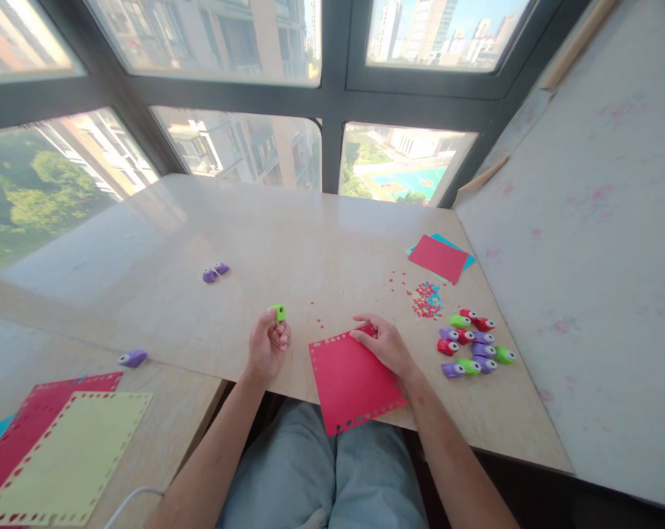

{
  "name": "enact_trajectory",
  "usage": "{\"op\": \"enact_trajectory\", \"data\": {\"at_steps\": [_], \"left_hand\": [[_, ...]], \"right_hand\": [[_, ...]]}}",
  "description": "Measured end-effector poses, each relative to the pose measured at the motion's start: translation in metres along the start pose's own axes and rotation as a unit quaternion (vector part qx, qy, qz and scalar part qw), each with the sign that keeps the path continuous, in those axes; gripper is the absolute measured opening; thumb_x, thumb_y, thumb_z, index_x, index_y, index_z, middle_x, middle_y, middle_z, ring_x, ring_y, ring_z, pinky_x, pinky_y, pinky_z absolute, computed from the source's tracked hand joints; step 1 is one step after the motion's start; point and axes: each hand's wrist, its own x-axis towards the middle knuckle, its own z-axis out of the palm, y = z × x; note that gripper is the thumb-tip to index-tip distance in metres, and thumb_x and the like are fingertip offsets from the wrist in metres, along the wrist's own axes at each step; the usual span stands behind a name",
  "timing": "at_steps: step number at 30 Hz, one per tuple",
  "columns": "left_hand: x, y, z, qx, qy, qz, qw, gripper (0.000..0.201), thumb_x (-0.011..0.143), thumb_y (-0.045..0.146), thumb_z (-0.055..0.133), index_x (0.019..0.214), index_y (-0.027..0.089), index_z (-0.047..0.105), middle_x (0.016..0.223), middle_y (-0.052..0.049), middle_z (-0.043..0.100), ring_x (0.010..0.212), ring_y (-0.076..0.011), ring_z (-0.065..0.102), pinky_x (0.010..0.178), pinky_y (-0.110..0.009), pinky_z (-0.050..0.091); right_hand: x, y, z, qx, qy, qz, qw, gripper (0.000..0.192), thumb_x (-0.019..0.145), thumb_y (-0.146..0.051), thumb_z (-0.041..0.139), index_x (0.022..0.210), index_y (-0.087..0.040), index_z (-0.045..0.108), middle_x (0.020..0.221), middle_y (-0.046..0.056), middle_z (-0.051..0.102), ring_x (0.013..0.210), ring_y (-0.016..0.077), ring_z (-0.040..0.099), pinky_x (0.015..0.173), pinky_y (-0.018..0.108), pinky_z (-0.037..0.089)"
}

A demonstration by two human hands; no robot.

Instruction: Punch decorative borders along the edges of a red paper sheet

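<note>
My left hand point(269, 344) is closed around a small green craft punch point(279, 313), held just above the table left of the red paper. The red sheet point(351, 382) has punched holes along its top, left and bottom edges, and its lower part hangs over the table's front edge. At its upper right corner, my right hand point(384, 344) grips the sheet, thumb on top and fingers at the far edge. A few red paper bits point(320, 321) lie between the punch and the sheet.
Several purple, red and green punches point(483, 350) cluster at the right, below a confetti pile point(428, 300) and stacked coloured sheets point(439, 257). Two purple punches point(215, 272) sit left of centre. Another purple punch point(133, 358) lies near a punched yellow sheet point(70, 455). Windows border the table's back.
</note>
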Motion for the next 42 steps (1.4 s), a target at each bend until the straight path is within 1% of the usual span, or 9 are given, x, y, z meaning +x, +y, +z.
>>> {"op": "enact_trajectory", "data": {"at_steps": [8, 11, 14, 17, 22, 27, 34, 39, 42], "left_hand": [[0.005, 0.001, -0.006, -0.080, -0.020, -0.032, 0.996, 0.030, 0.072, 0.032, 0.073, 0.070, 0.016, 0.047, 0.056, 0.006, 0.047, 0.044, -0.0042, 0.044, 0.037, -0.014, 0.034], [0.006, 0.000, -0.007, -0.075, -0.022, -0.030, 0.996, 0.031, 0.073, 0.033, 0.072, 0.068, 0.016, 0.047, 0.056, 0.005, 0.048, 0.045, -0.0047, 0.046, 0.039, -0.015, 0.035], [0.005, -0.001, -0.008, -0.085, -0.025, -0.025, 0.996, 0.033, 0.073, 0.033, 0.073, 0.066, 0.016, 0.045, 0.056, 0.005, 0.048, 0.046, -0.0045, 0.046, 0.040, -0.015, 0.036], [0.005, -0.001, -0.010, -0.100, -0.030, -0.025, 0.994, 0.033, 0.074, 0.032, 0.072, 0.065, 0.016, 0.044, 0.057, 0.005, 0.048, 0.047, -0.0042, 0.046, 0.042, -0.015, 0.038], [0.004, -0.001, -0.010, -0.108, -0.037, -0.027, 0.993, 0.033, 0.074, 0.032, 0.072, 0.065, 0.016, 0.045, 0.057, 0.005, 0.048, 0.048, -0.0046, 0.047, 0.045, -0.016, 0.039], [0.000, -0.002, -0.007, -0.064, -0.050, -0.007, 0.997, 0.029, 0.074, 0.035, 0.072, 0.073, 0.016, 0.050, 0.058, 0.005, 0.049, 0.047, -0.0050, 0.048, 0.047, -0.017, 0.041], [-0.020, -0.015, 0.007, 0.114, -0.043, 0.044, 0.992, 0.033, 0.072, 0.037, 0.076, 0.081, 0.018, 0.050, 0.057, 0.004, 0.055, 0.048, -0.0094, 0.053, 0.045, -0.018, 0.042], [-0.044, -0.029, 0.057, 0.308, -0.164, 0.069, 0.935, 0.031, 0.077, 0.042, 0.071, 0.092, 0.017, 0.058, 0.061, 0.000, 0.060, 0.051, -0.0129, 0.054, 0.048, -0.022, 0.041], [-0.055, -0.040, 0.100, 0.423, -0.303, 0.121, 0.845, 0.021, 0.082, 0.035, 0.065, 0.095, 0.018, 0.064, 0.068, -0.002, 0.059, 0.059, -0.0142, 0.054, 0.054, -0.023, 0.040]], "right_hand": [[0.005, 0.001, 0.015, -0.071, 0.079, 0.001, 0.994, 0.033, 0.077, -0.037, 0.061, 0.104, -0.020, 0.068, 0.096, 0.008, 0.073, 0.088, 0.0238, 0.068, 0.086, 0.039, 0.050], [0.003, -0.002, 0.012, -0.073, 0.212, 0.003, 0.975, 0.035, 0.079, -0.039, 0.057, 0.104, -0.017, 0.066, 0.095, 0.012, 0.072, 0.089, 0.0265, 0.067, 0.086, 0.042, 0.050], [-0.003, 0.000, -0.003, -0.082, 0.391, -0.010, 0.917, 0.040, 0.082, -0.041, 0.055, 0.109, -0.013, 0.063, 0.104, 0.018, 0.069, 0.097, 0.0292, 0.065, 0.090, 0.044, 0.048], [-0.008, 0.012, -0.018, -0.055, 0.467, 0.011, 0.882, 0.040, 0.082, -0.043, 0.058, 0.107, -0.012, 0.063, 0.108, 0.019, 0.067, 0.098, 0.0297, 0.064, 0.091, 0.046, 0.048], [-0.015, 0.027, -0.013, 0.029, 0.388, 0.047, 0.920, 0.046, 0.080, -0.048, 0.060, 0.111, -0.014, 0.060, 0.102, 0.014, 0.069, 0.090, 0.0272, 0.066, 0.079, 0.041, 0.053], [-0.023, 0.012, 0.010, -0.017, 0.301, 0.017, 0.953, 0.036, 0.082, -0.043, 0.057, 0.107, -0.017, 0.061, 0.094, 0.011, 0.071, 0.087, 0.0253, 0.067, 0.084, 0.042, 0.051], [-0.021, 0.005, 0.019, -0.037, 0.254, -0.016, 0.966, 0.029, 0.083, -0.033, 0.053, 0.108, -0.020, 0.059, 0.092, 0.008, 0.072, 0.087, 0.0232, 0.068, 0.085, 0.038, 0.051], [-0.023, 0.005, 0.015, -0.017, 0.267, -0.026, 0.963, 0.027, 0.082, -0.031, 0.053, 0.105, -0.021, 0.060, 0.089, 0.006, 0.071, 0.085, 0.0226, 0.067, 0.082, 0.036, 0.052], [-0.026, 0.005, 0.019, -0.004, 0.246, -0.038, 0.969, 0.030, 0.082, -0.030, 0.052, 0.110, -0.020, 0.060, 0.088, 0.006, 0.071, 0.081, 0.0222, 0.067, 0.073, 0.034, 0.053]]}}
